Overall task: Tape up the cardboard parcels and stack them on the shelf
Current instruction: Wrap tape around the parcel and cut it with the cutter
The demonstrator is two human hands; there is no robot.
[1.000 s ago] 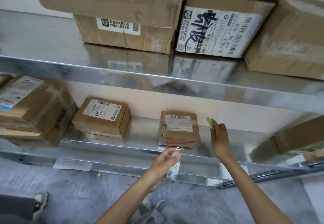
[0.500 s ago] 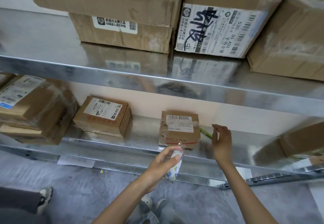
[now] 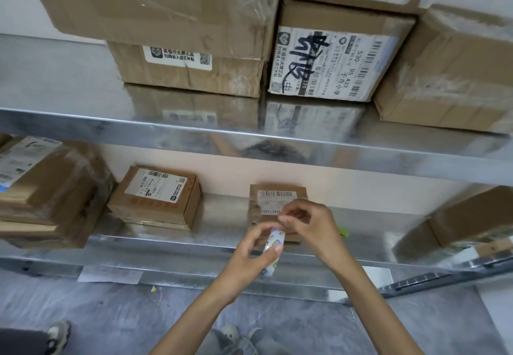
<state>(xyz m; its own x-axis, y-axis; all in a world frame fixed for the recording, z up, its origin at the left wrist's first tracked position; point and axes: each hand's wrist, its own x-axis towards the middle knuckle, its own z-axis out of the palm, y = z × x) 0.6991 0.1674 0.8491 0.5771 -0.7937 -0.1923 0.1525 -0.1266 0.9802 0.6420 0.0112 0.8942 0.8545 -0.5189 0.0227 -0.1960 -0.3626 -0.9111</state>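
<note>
Stacking looks well advanced: large boxes (image 3: 166,21) crowd the upper shelf (image 3: 111,129), and on the lower shelf (image 3: 219,215) a labelled parcel (image 3: 158,196) and a small parcel (image 3: 277,195) lie flat, well apart; taping seems the step in hand, though I cannot tell whether the small parcel's seams are sealed. The left hand (image 3: 247,249) grips a tape roll (image 3: 273,246) in front of the small parcel, over the shelf's front edge; the roll shows edge-on, its long axis near upright in the picture, top leaning toward the parcel. The right hand (image 3: 311,227) has thumb and forefinger pinched narrow just above the roll's top; whether a tape end lies between them I cannot tell; 1 small green item (image 3: 344,233) lies on the shelf beside that hand.
</note>
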